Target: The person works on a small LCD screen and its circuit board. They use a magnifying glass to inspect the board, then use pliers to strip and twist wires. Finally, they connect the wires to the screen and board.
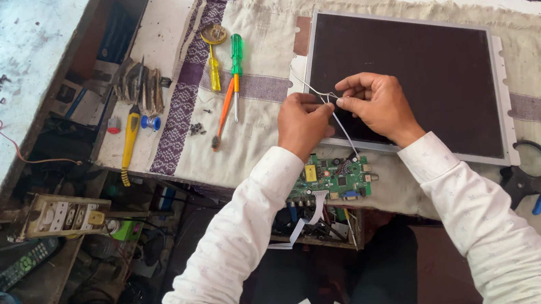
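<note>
Cluttered workshop; cream cloth [269, 138] covering tabletop, dark display panel [413, 79] lying flat. We are pinching thin white wires [344, 132] above panel's left edge, left hand [302, 125] and right hand [378, 104] fingers closed on them. Green circuit board [332, 179] lying below.

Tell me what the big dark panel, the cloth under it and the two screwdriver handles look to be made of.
Panel: matte dark sheet, probably plastic film or glass, in a pale frame that looks like metal.
Cloth: coarse woven fabric, off-white and stained, with purple bands.
Screwdriver handles, green and yellow: see-through glossy plastic, by their look.
</note>
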